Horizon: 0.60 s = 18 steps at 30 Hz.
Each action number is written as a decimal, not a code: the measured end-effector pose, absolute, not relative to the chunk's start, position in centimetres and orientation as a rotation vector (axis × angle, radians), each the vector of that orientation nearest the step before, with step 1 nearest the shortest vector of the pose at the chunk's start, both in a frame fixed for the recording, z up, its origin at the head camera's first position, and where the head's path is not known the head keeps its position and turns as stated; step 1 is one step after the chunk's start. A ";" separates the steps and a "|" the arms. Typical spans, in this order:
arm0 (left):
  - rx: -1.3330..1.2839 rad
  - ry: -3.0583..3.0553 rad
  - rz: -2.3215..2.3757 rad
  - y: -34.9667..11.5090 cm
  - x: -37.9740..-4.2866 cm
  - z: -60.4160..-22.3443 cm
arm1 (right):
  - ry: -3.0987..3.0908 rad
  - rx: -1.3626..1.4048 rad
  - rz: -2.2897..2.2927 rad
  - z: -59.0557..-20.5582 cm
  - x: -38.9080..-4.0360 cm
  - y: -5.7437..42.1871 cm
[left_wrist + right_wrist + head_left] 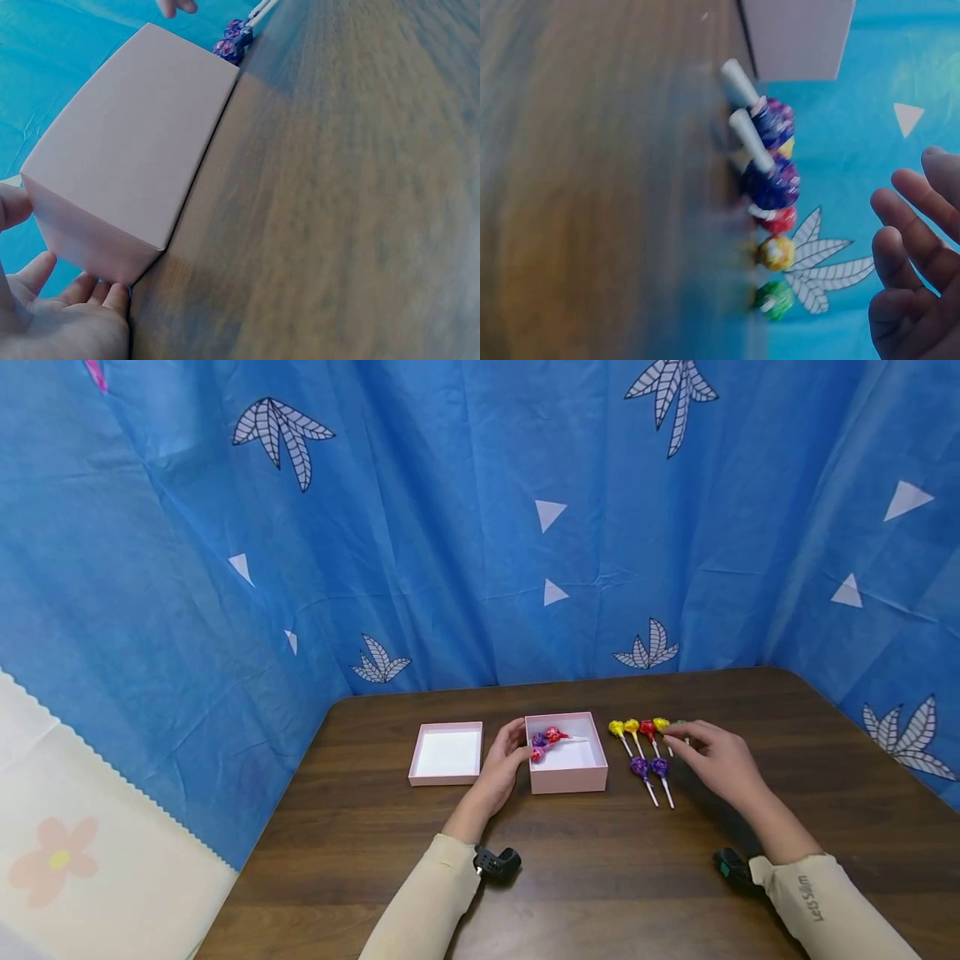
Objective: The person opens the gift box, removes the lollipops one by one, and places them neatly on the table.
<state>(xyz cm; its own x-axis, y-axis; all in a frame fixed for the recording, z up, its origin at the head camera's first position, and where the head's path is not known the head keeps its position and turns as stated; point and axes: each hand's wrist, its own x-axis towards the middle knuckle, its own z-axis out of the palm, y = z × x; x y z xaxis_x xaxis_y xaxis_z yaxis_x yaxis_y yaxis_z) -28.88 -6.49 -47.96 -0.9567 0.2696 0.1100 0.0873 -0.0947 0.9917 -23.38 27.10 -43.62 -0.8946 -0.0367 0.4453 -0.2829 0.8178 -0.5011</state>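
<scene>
My left hand (pixel 501 766) rests at the left side of an open pink box (pixel 568 781), its fingertips (pixel 76 289) against the wall and the thumb near the rim. Inside the box lie a few wrapped lollipops (pixel 553 735), red and purple, on white sticks. To the right, my right hand (pixel 716 760) hovers above the lollipops on the table with loosely bent fingers and nothing between them. Nearest to it are a green lollipop (pixel 773 300), partly hidden in the head view, and a yellow lollipop (pixel 661 724). Two purple lollipops (pixel 649 767) lie in front.
A pink box lid (pixel 447 752) with a white inside lies left of the box. Further yellow lollipops (pixel 617 727) and a red lollipop (pixel 647 727) lie in the back row. Behind the brown wooden table (pixel 600 868) hangs a blue patterned curtain (pixel 480 527).
</scene>
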 end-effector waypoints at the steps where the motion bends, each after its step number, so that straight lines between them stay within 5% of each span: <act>1: 0.405 2.027 2.199 -6.5 -28.9 -48.0 | -2.576 0.248 0.807 -43.4 -23.4 26.9; 18: 0.385 2.036 2.187 -6.6 -29.0 -47.9 | -2.590 0.479 0.875 -39.1 -24.3 22.8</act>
